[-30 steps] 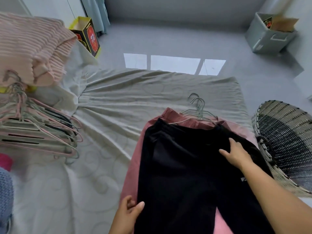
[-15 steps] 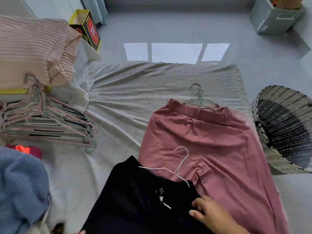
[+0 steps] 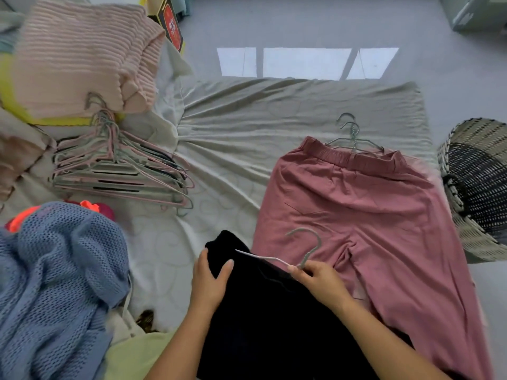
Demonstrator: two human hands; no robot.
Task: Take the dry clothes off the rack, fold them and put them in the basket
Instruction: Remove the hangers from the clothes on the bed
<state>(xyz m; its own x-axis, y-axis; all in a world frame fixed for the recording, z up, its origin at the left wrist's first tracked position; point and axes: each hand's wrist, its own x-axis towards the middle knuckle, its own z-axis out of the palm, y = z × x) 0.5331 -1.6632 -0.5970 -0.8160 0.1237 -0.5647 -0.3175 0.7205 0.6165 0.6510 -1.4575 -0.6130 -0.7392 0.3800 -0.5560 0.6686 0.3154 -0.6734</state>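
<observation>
A black garment (image 3: 274,311) lies near me on the grey-green sheet (image 3: 247,127), still on a pale wire hanger (image 3: 307,248). My left hand (image 3: 210,281) grips the garment's top left corner. My right hand (image 3: 321,281) pinches the hanger at the base of its hook. Pink trousers (image 3: 370,215) lie spread flat to the right, with two wire hangers (image 3: 352,138) at their waistband. The woven basket (image 3: 477,187) stands at the right edge of the sheet.
A pile of empty hangers (image 3: 118,165) lies at the left. A blue knit garment (image 3: 55,270) is bunched at the lower left, and a folded pink ribbed one (image 3: 82,53) at the upper left. A grey box (image 3: 477,12) stands far right on the floor.
The black garment has been pulled off the pink trousers toward me. My left hand now grips its corner, and my right hand has moved up onto the hanger.
</observation>
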